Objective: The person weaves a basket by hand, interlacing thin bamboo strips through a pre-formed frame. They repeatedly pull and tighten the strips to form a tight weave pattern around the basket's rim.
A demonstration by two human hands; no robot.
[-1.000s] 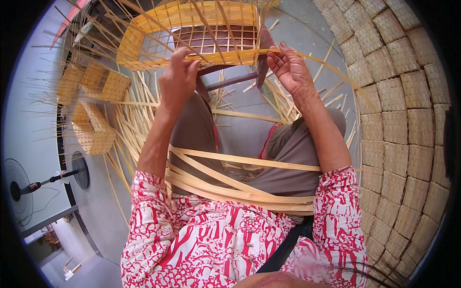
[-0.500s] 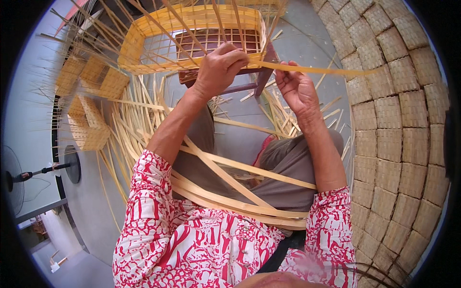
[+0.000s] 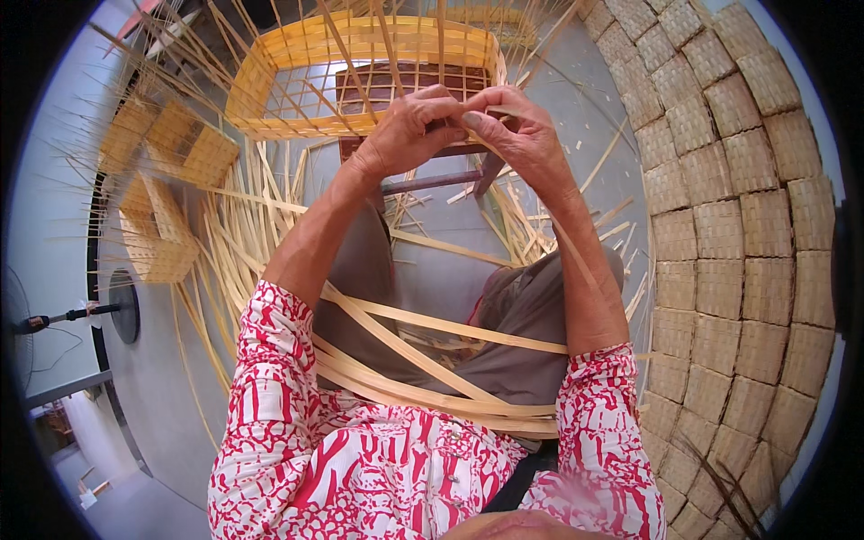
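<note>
Both forearms reached up and inward from the lower part of the view, elbows bent, and the two hands met at the near right corner of a yellow woven basket (image 3: 297, 124). The left hand (image 3: 409, 135) came in palm down, wrist bent toward the right, its fingers curled together at the rim; whether they were clamped on the rim or on the strip I could not tell, as the knuckles covered the spot. The right hand (image 3: 531, 139) had thumb and fingers pinched on a flat strip (image 3: 510, 112), a short bit of it showing above the thumb (a thin band also lay across that forearm). The basket stood on a dark brown stool (image 3: 423, 184), its uprights rising bare above the wall, while pale strips (image 3: 432, 399) lay across the lap.

Half a second earlier the hands were apart, the strip running well out to the right; now the right hand had closed in beside the left and that long run was gone from there. A second before, the left hand was farther left along the near rim
</note>
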